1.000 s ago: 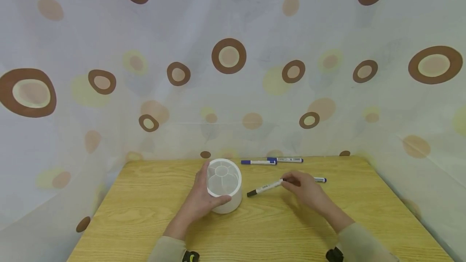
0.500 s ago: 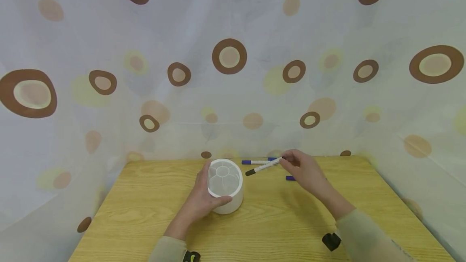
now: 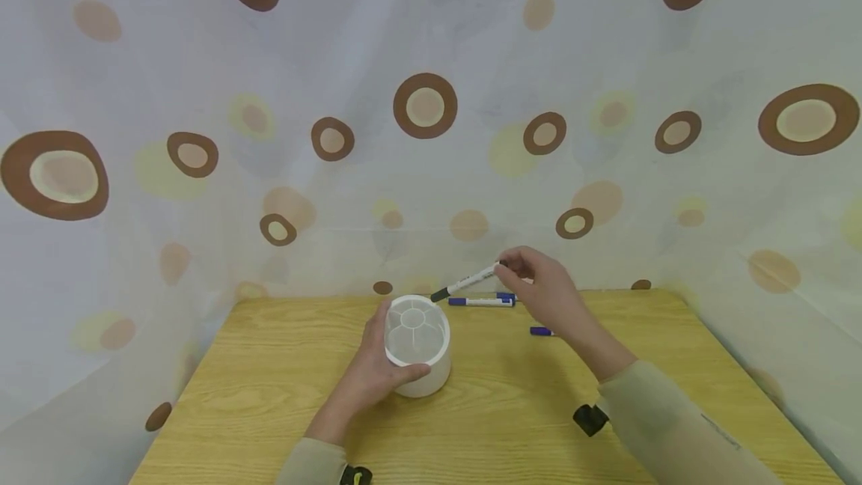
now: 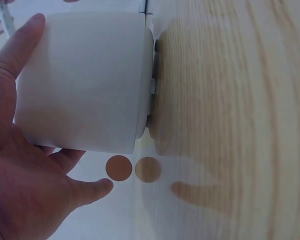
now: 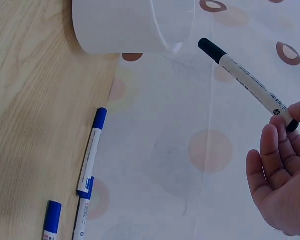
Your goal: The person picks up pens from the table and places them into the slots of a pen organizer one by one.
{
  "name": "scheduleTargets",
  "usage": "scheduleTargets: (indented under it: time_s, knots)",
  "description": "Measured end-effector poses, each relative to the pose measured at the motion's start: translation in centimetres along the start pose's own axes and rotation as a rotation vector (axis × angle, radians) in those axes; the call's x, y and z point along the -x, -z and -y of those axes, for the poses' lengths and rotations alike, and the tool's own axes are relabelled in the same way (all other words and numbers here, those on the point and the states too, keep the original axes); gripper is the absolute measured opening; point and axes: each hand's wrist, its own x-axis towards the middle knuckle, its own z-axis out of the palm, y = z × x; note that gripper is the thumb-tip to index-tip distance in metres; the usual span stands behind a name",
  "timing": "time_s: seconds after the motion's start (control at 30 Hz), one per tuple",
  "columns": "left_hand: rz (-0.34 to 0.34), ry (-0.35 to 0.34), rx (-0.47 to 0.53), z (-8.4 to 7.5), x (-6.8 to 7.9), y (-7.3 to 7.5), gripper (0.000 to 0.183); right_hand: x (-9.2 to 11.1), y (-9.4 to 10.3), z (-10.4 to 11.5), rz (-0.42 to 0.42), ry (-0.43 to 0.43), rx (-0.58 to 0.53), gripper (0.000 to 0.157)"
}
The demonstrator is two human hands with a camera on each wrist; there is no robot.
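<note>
A white round pen holder (image 3: 419,380) with divided compartments stands on the table, its top facing up. My left hand (image 3: 377,369) grips its left side, the thumb near the front rim and the fingers behind. In the left wrist view the holder's plain wall (image 4: 85,80) shows, with small feet beneath it. My right hand (image 3: 539,283) pinches a white marker (image 3: 471,281) with a black cap by its rear end. The marker slants down leftward, and its cap overlaps the holder's back right rim in the head view. The right wrist view shows the black cap (image 5: 211,49) beside the holder's opening.
Two blue-capped markers lie along the table's back edge, the nearer marker (image 3: 481,302) in plain sight. Another blue-capped marker (image 3: 541,331) is partly hidden under my right hand. A spotted curtain (image 3: 424,193) rises behind the wooden table (image 3: 269,388).
My right hand has lifted the black-capped marker off the table area and carried it up, back and left to the holder's rim. The left hand and holder have stayed in place.
</note>
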Motion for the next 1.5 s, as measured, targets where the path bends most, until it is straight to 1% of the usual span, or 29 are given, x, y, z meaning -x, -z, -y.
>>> scheduleTargets:
  time_s: [0.17,0.4,0.67,0.93,1.2,1.5]
  knots:
    - [0.007,-0.013,0.011,0.0,0.0,-0.1,0.133,-0.9,-1.1,1.3,0.001,0.013,-0.011,0.022]
    - [0.008,-0.028,0.031,-0.1,-0.2,0.0,0.129,-2.1,-2.7,2.4,0.009,0.023,-0.04,0.019]
    - [0.013,0.008,0.026,0.1,-0.3,0.2,0.131,-3.0,-4.4,3.4,0.027,0.04,-0.041,0.017]
    - [0.009,-0.004,0.024,0.2,-0.4,0.2,0.13,-3.4,-5.6,3.6,0.047,0.047,-0.045,0.017]
    - [0.01,0.006,0.02,0.5,-0.2,0.1,0.13,-3.4,-6.7,3.4,0.119,0.063,-0.058,0.021]
    - [0.008,-0.013,0.019,0.6,-0.2,0.1,0.13,-3.3,-7.4,3.0,0.159,0.055,-0.099,0.023]
